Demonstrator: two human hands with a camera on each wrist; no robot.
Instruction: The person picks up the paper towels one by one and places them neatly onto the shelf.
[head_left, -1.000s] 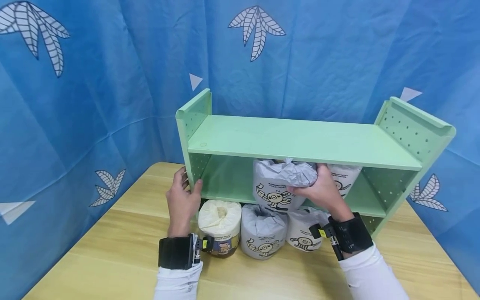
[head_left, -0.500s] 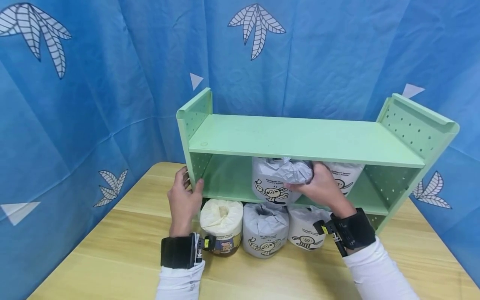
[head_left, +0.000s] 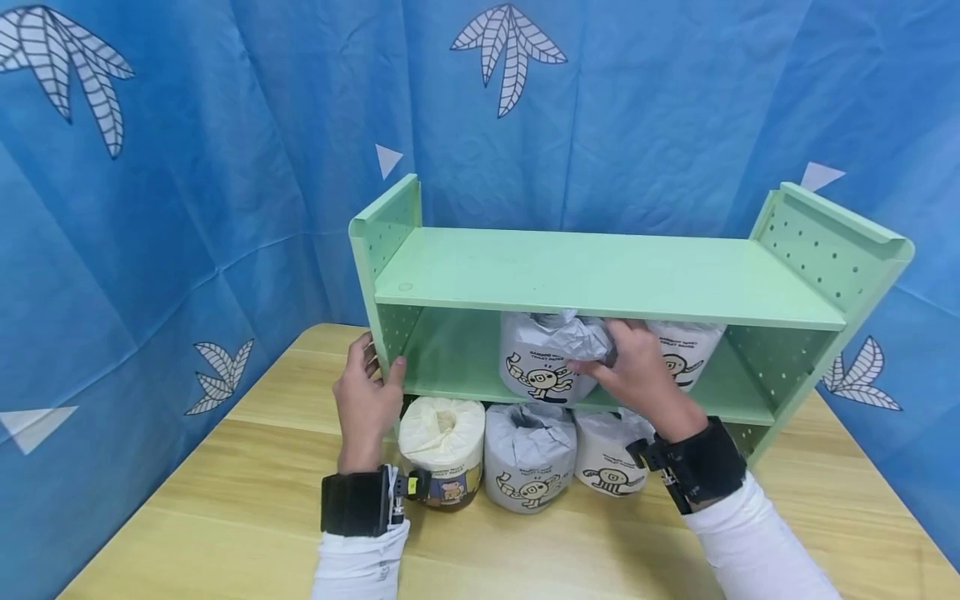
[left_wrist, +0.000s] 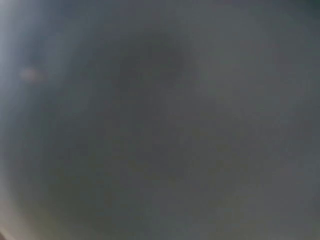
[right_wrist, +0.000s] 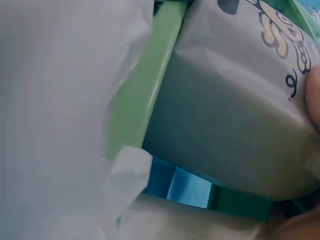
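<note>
A green two-tier shelf [head_left: 600, 279] stands on a wooden table [head_left: 225, 508]. My right hand [head_left: 633, 371] grips a white wrapped toilet roll [head_left: 543, 362] on the lower tier, beside another wrapped roll [head_left: 686, 354] to its right. The held roll [right_wrist: 235, 125] fills the right wrist view, against the green shelf edge [right_wrist: 145, 95]. My left hand [head_left: 365, 400] holds the shelf's left side panel, thumb on its front edge. The left wrist view is a grey blur.
Under the shelf on the table stand a cream roll [head_left: 442, 446] and two white wrapped rolls [head_left: 528, 458] [head_left: 607, 454]. Blue curtains with leaf prints [head_left: 187, 208] close in behind and at both sides. The top tier is bare.
My right hand has pushed the wrapped roll further back and slightly left onto the lower tier. The left hand has stayed on the side panel.
</note>
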